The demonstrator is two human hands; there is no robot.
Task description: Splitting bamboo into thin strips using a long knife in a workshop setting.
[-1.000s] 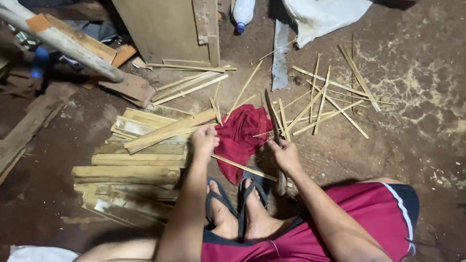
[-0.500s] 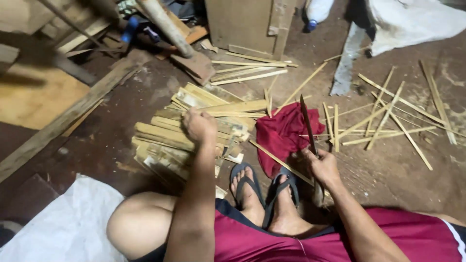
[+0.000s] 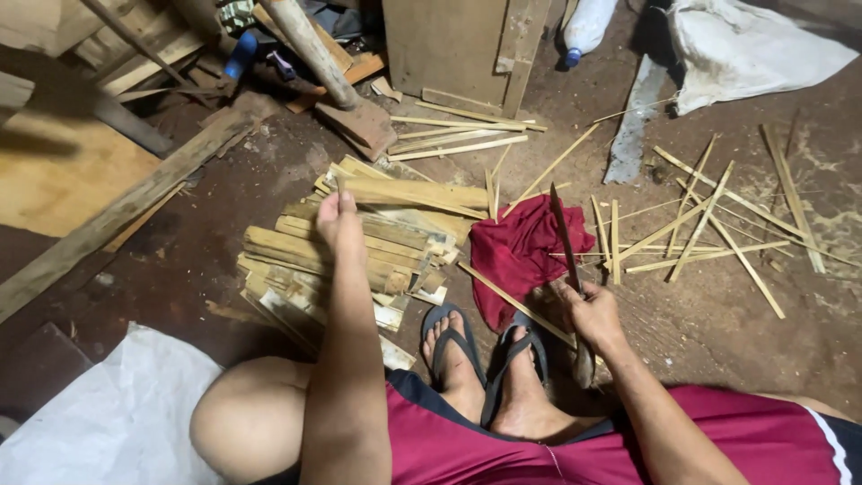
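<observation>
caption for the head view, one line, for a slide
Seated person's left hand grips a bamboo slat on the pile; right hand holds a knife over a red cloth.

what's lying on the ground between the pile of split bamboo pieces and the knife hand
In the head view, a crumpled red cloth and a thin bamboo strip lie there.

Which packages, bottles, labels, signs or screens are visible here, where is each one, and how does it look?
Plastic bottle: top edge, right of the wooden panel; clear, blue cap, lying tilted.
White sack: top right corner, on the dirt floor; crumpled.
White sheet: bottom left, beside the knee; flat, plain.
No labels, signs or screens are visible.
</observation>
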